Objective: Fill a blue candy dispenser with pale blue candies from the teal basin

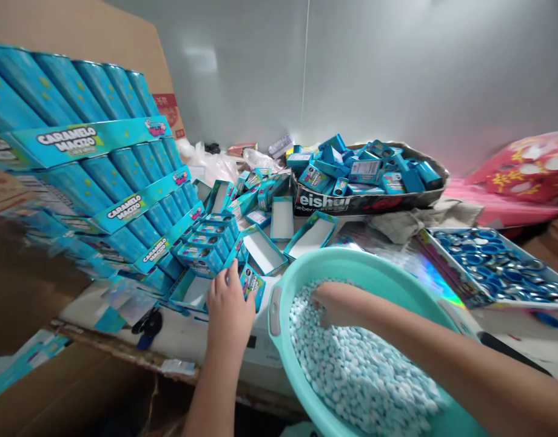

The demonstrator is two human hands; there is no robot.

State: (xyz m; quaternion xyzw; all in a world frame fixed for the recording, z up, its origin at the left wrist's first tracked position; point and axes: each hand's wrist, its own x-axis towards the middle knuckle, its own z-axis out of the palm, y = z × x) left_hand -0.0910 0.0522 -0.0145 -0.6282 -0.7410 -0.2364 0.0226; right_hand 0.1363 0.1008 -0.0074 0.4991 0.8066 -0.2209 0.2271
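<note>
My left hand (231,298) is closed around a small blue candy tin (252,285), its thumb in front and its fingers at the left side. Beside it, several matching blue tins (205,246) stand in a row by an open display tray (192,294). My right hand (336,304) reaches into a turquoise plastic basin (374,258), its fingers curled and partly sunk among small white and pale-blue candies (356,364). The buried fingertips cannot be seen.
Stacked display trays of blue tins (124,164) rise at the left. Empty blue box parts (263,249) lie behind the basin. Further back, a carton (370,200) is heaped with tins. At the right is a box of blue lids (497,264); scissors (149,323) lie near the table edge.
</note>
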